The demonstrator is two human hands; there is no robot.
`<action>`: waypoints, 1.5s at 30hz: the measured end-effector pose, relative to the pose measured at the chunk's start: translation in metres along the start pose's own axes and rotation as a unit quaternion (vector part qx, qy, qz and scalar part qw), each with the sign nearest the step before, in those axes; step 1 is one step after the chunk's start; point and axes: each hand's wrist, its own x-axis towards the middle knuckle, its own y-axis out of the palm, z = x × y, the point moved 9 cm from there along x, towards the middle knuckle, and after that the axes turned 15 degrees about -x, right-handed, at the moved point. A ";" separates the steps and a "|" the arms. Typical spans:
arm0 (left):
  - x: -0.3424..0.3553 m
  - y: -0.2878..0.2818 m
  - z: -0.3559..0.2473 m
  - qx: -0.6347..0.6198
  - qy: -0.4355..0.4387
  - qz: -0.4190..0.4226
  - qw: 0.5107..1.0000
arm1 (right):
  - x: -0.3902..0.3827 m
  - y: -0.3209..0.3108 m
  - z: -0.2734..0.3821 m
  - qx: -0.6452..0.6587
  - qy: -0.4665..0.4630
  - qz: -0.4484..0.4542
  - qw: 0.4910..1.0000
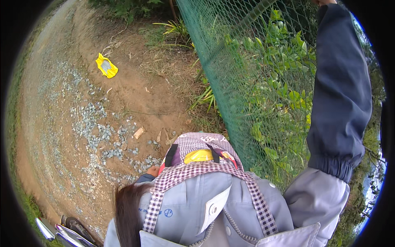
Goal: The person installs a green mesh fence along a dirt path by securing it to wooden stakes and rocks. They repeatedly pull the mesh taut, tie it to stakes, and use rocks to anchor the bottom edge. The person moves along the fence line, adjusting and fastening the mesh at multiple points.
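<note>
My right arm reaches far forward along the right side, in a dark sleeve cover. My right hand point(324, 2) is cut off by the top edge, beside the green netting point(218, 61); its fingers barely show. Low at my left side, my left hand point(153, 171) sits next to a purple-and-white checked apron or bag point(187, 171) worn on my front. The fingers of that hand are too small and partly hidden to read. Something yellow point(199, 156) shows on the checked cloth between two black straps.
A yellow bag-like piece with a grey patch point(107, 66) lies on the dirt ahead. Grey gravel point(92, 117) and a wood chip point(139, 133) are scattered to the left. Leafy plants point(294, 99) stand behind the net, with a pole point(251, 16) across it.
</note>
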 end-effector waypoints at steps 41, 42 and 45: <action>0.447 -0.366 -0.451 0.034 0.011 0.091 0.995 | 0.102 0.488 0.068 0.015 -0.009 -0.150 0.988; 0.454 -0.384 -0.449 0.054 0.012 0.069 0.996 | 0.123 0.512 0.080 0.012 -0.032 -0.127 0.991; 0.494 -0.434 -0.457 0.129 -0.037 0.043 0.990 | 0.179 0.586 0.100 -0.028 -0.055 -0.066 0.996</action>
